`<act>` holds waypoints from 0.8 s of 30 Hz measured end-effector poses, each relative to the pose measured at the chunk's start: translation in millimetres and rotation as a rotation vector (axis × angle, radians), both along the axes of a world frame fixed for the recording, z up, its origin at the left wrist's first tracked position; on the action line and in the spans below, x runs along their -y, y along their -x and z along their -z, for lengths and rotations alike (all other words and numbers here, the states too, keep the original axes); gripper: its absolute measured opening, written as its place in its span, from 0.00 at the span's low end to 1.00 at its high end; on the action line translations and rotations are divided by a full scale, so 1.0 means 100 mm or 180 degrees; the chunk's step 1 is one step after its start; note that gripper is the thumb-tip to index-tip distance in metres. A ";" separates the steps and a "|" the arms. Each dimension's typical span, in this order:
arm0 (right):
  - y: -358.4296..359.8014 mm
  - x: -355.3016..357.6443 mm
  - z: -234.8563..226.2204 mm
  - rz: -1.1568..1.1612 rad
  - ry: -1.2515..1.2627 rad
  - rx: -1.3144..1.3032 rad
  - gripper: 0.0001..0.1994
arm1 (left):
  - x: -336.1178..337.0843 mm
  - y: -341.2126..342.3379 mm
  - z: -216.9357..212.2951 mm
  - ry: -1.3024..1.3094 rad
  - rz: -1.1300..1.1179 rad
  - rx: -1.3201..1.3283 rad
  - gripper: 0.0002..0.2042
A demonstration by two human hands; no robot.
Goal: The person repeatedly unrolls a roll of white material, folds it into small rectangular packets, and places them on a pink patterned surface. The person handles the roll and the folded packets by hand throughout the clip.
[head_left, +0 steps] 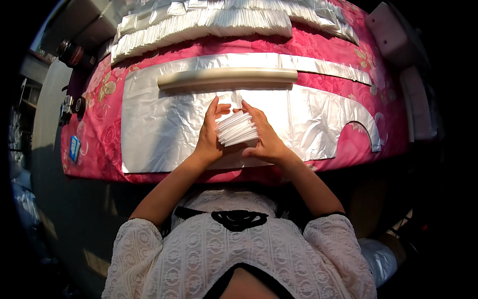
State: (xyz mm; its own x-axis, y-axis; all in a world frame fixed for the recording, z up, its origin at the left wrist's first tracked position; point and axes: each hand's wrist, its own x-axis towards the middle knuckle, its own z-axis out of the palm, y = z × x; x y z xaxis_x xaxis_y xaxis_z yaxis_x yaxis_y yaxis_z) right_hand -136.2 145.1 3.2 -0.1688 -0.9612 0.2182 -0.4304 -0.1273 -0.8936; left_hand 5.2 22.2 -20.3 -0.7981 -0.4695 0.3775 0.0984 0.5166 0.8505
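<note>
Pink floral cloth underlies a crinkled white sheet. Over the sheet, left hand and right hand hold a white folded stack between them. Probably light, flexible and slippery; support by both sides.

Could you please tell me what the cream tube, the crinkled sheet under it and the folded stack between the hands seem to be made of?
Tube: perhaps plastic or cardboard, smooth, with a soft sheen.
Sheet: probably thin plastic film, glossy, given its creases and highlights.
Stack: paper or thin plastic, hard to tell; white, thin crisp edges.
</note>
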 end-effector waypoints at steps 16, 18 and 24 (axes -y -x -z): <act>0.13 0.26 -0.39 -0.0417 -0.0139 -0.1847 0.17 | -0.03 0.00 0.04 -0.0306 0.0237 0.0325 0.56; 0.18 0.19 -0.48 -0.0194 -0.0232 -0.1057 0.22 | -0.02 -0.01 0.00 -0.0542 0.0014 0.0231 0.55; 0.23 -0.04 -0.08 0.0332 -0.0249 0.0087 0.38 | -0.07 0.07 -0.14 -0.0141 0.0479 -0.0005 0.62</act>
